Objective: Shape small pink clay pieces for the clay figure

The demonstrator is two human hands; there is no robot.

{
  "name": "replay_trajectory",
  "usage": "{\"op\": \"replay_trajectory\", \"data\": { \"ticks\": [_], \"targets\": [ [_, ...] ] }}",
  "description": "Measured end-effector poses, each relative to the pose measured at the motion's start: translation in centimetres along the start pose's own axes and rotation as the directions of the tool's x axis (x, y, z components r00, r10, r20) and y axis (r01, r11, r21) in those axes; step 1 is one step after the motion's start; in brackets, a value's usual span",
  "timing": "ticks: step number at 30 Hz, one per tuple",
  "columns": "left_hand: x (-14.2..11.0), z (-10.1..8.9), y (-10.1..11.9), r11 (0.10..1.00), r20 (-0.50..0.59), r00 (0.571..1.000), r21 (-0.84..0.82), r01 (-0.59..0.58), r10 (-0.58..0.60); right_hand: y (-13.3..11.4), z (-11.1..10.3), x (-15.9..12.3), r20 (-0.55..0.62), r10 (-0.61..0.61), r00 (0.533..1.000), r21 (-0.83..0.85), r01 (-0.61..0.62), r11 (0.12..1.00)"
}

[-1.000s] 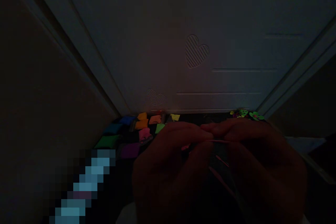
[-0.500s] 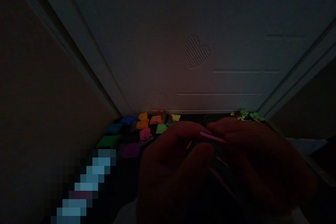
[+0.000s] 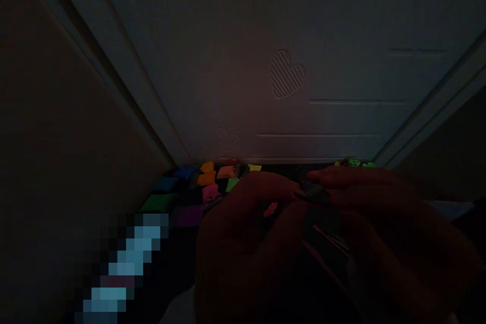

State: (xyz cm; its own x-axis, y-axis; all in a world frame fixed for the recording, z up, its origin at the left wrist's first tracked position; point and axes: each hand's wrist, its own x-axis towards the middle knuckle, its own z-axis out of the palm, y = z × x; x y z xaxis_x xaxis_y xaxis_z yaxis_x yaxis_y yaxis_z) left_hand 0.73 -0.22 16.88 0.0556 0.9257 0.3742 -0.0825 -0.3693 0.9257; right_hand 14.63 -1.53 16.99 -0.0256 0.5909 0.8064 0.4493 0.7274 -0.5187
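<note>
My left hand (image 3: 243,243) is closed, its thumb and index finger pinching the near end of a small dark piece (image 3: 315,192). From the other side my right hand (image 3: 391,223) closes its fingers on the same piece, so both hands meet in the middle of the view. The piece looks thin and greyish-black; in this dim light its kind is unclear. Beneath the hands lie thin pink-edged sticks (image 3: 330,240), partly covered by my right hand. A small pink-red lump (image 3: 270,209) shows in the gap beside my left thumb.
Soft coloured packets lie at the left back, among them a green one (image 3: 157,203), a purple one (image 3: 190,216) and an orange one (image 3: 207,178). Small bright green pieces (image 3: 354,163) sit at the back right. A pale panel with embossed hearts (image 3: 287,75) rises behind.
The pink strip between my fingertips no longer shows; a dark surface faces me instead. My right hand has shifted slightly and covers more of the green pieces. The pink-red lump shows more.
</note>
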Motion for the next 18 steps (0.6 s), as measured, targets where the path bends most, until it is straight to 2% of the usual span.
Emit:
{"op": "replay_trajectory", "data": {
  "ticks": [2, 7, 11, 18],
  "targets": [
    [0.0, -0.3, 0.1, 0.992, 0.035, 0.998, 0.116, -0.054, 0.05, -0.1, -0.5, -0.1, -0.006, 0.065, 0.998, -0.089, -0.065, 0.994],
    [0.0, -1.0, -0.1, 0.954, 0.145, 0.984, 0.266, -0.138, 0.102, 0.3, -1.4, 0.1, 0.128, 0.155, 0.98, -0.187, -0.13, 0.974],
    [0.2, -1.2, -0.3, 0.935, 0.185, 0.976, 0.309, -0.171, 0.118, 0.8, -1.4, 0.2, 0.207, 0.182, 0.961, -0.15, -0.153, 0.977],
    [0.5, -1.0, -0.1, 0.936, 0.201, 0.973, 0.304, -0.174, 0.116, 0.7, -1.4, 0.0, 0.229, 0.204, 0.952, -0.122, -0.18, 0.976]
  ]
}}
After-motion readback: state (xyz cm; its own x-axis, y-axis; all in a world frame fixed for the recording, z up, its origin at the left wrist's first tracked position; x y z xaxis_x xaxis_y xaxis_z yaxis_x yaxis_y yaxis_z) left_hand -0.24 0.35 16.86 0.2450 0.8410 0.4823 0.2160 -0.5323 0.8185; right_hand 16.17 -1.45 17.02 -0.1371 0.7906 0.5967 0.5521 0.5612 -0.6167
